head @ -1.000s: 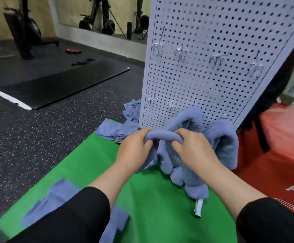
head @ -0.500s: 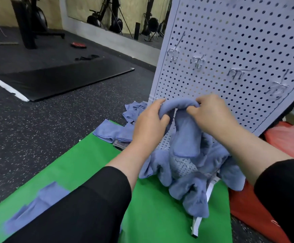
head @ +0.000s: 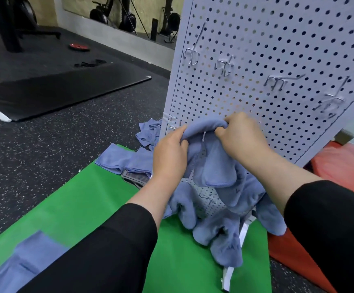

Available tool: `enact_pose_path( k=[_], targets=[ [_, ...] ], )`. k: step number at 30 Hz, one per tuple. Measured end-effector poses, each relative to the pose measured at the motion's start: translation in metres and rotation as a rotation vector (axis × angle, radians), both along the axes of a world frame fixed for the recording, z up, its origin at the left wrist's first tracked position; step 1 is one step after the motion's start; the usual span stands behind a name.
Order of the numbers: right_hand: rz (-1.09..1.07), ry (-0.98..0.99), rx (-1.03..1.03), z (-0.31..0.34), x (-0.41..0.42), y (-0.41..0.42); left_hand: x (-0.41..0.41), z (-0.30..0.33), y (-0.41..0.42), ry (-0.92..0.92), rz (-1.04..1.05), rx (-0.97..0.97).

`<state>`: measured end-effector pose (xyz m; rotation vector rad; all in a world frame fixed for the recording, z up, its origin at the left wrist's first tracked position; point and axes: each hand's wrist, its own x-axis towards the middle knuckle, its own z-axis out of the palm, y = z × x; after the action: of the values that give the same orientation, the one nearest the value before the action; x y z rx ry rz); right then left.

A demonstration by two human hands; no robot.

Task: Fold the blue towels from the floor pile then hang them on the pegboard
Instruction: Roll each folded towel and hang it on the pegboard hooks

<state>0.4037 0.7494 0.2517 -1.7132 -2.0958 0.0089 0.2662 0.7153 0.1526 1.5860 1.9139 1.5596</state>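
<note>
At the near left corner of the green mat (head: pixel 83 208) lies one flat blue towel (head: pixel 24 261). Farther in, the left hand (head: pixel 168 154) and the right hand (head: pixel 240 134) both grip the folded top edge of a blue towel (head: pixel 212 163), lifted against the lower part of the pegboard (head: pixel 277 60), above more towels hanging there. The step looks like hanging. Next, the fold must go over a hook (head: pixel 224 65). Beyond, at the mat's far edge, the floor pile (head: pixel 129 159) waits.
</note>
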Motion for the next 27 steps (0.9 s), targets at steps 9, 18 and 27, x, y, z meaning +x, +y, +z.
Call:
enact_pose_path(
  k=[9, 18, 27],
  targets=[
    [0.003, -0.023, -0.023, -0.009, 0.001, 0.000, -0.004, -0.019, 0.006, 0.003, 0.043, 0.139],
    [0.041, -0.225, -0.206, -0.006, -0.006, -0.006, 0.008, -0.040, 0.010, -0.082, -0.017, -0.091],
    [0.058, -0.455, -0.581, -0.008, -0.020, -0.014, 0.000, -0.050, 0.011, -0.121, -0.162, -0.132]
  ],
)
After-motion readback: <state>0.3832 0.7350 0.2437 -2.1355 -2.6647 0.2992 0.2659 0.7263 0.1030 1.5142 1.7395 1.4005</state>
